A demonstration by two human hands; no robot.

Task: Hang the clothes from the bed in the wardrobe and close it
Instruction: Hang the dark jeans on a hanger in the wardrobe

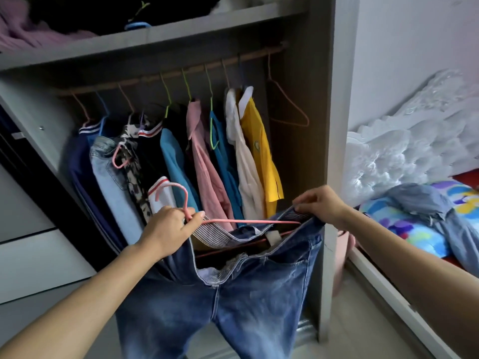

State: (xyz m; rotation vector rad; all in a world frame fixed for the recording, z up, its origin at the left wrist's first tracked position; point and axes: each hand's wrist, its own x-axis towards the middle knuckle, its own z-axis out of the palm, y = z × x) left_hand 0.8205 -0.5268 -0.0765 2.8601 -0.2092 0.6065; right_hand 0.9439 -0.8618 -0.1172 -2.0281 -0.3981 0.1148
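Dark blue jeans (246,294) are held up, waist open, before the open wardrobe (324,125); a pink hanger (233,222) is laid across the waistband, its neck gripped by the curled fingers of the left hand (166,229); the waistband's right edge is pinched by the right hand (321,203); beyond, shirts are hung along the rail (181,72); a pale denim garment (427,211) is seen on the bed (396,224) at the right edge.

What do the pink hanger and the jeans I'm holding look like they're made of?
The pink hanger: probably thin wire under a smooth pink coating, judging by its slim bent rod. The jeans: blue denim, faded in patches, with stitched seams and striped waistband lining.
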